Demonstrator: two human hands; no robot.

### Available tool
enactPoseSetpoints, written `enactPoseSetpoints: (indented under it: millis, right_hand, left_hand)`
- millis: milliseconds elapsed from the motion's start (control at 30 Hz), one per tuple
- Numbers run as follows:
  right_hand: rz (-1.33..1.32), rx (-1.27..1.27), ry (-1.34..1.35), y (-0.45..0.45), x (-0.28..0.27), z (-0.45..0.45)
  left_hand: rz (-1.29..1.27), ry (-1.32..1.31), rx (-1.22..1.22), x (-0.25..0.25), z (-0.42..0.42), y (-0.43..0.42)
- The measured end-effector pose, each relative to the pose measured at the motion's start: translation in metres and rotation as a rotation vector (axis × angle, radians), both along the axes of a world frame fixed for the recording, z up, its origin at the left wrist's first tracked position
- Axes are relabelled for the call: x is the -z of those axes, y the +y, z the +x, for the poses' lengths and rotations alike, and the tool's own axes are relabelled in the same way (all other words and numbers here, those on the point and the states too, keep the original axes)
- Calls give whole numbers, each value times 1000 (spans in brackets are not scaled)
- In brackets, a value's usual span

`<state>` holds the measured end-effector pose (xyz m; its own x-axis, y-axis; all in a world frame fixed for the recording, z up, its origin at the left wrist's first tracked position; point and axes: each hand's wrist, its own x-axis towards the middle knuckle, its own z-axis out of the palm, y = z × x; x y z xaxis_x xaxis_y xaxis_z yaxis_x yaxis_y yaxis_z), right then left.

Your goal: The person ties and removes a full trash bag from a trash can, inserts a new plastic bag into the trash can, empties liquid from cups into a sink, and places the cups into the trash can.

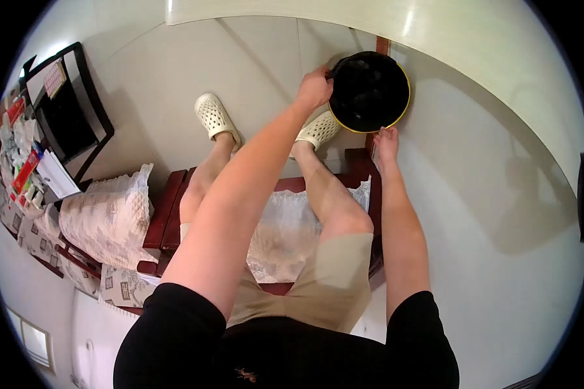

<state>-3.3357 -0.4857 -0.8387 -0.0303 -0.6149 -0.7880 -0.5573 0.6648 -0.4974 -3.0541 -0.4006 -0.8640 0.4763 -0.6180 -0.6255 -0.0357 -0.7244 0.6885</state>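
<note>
Currently, the bin (408,102) is at the upper right of the frame, with the black liner (368,91) seated inside. Left hand (315,88): fingers closed on the liner at the bin's left side. Right hand (387,144): fingers narrow, at the lower rim; I cannot tell whether they grip it. Insertion looks largely done; edge coverage looks incomplete, the yellow rim showing at right and bottom.

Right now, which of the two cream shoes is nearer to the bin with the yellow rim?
The shoe on the right foot: it shows close by the edge of the bin, while the shoe on the left foot is farther away.
</note>
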Motion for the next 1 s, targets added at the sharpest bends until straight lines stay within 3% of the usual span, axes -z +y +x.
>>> enactPoseSetpoints:
  millis: [133,167,200,233,333,367,400,433,567,667,733,900,1000]
  right_hand:
    - [-77,-149,-28,29,-58,16]
    - [-133,-76,-119,45,-96,45]
    - [-141,-192,-117,56,-108,42]
    - [-111,-290,-98,66,-132,50]
    - [-102,-532,-81,101,-210,103]
    - [-174,-624,-129,114,-221,112]
    - [-101,-612,-179,126,-252,141]
    - [-128,-725,-121,135,-261,154]
    - [-27,-719,-229,181,-398,291]
    - [-215,-1014,-113,205,-465,367]
    - [-155,-904,-304,213,-446,392]
    - [-157,-892,-430,227,-507,502]
    - [-198,-857,-497,230,-536,578]
  left_hand:
    - [-45,132,-67,-33,18,58]
    - [-4,124,-28,-68,32,79]
    - [-38,30,-62,-68,29,111]
    - [1,156,-138,-111,45,133]
    - [110,133,-254,-175,64,223]
    - [131,128,-333,-217,77,244]
    - [105,7,-377,-238,83,273]
    - [45,88,-459,-233,89,307]
    - [-51,243,-869,-353,175,385]
    - [-221,-121,-914,-403,238,421]
    - [-254,-371,-881,-478,286,422]
    - [-688,-62,-1107,-568,385,420]
    - [-698,-141,-970,-605,444,404]
